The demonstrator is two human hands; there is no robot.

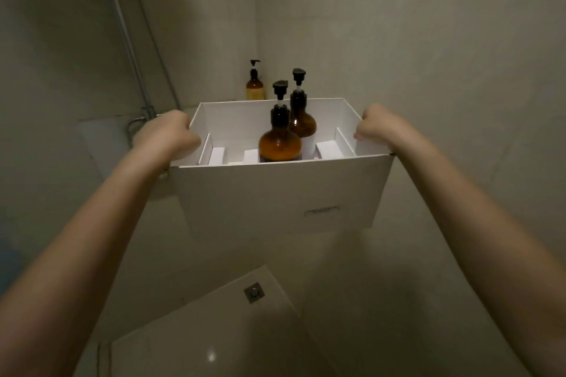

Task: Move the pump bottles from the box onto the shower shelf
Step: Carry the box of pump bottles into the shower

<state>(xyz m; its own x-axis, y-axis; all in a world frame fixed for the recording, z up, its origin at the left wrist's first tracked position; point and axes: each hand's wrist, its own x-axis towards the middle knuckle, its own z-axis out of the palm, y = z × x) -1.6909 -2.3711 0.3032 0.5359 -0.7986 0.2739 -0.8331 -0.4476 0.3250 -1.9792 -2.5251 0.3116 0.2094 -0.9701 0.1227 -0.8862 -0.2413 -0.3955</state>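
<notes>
A white cardboard box (275, 193) with inner dividers hangs in front of me at chest height. My left hand (167, 135) grips its left wall and my right hand (379, 128) grips its right wall. Two amber pump bottles with black pumps stand upright inside: a near one (280, 144) and a far one (301, 122) right behind it. A third amber pump bottle (255, 87) stands behind the box in the wall corner; the surface under it is hidden by the box.
Grey tiled walls meet in a corner straight ahead. A shower pipe and hose (134, 49) run down the left wall to a tap (137, 124). Below lies the pale shower floor with a square drain (254, 292).
</notes>
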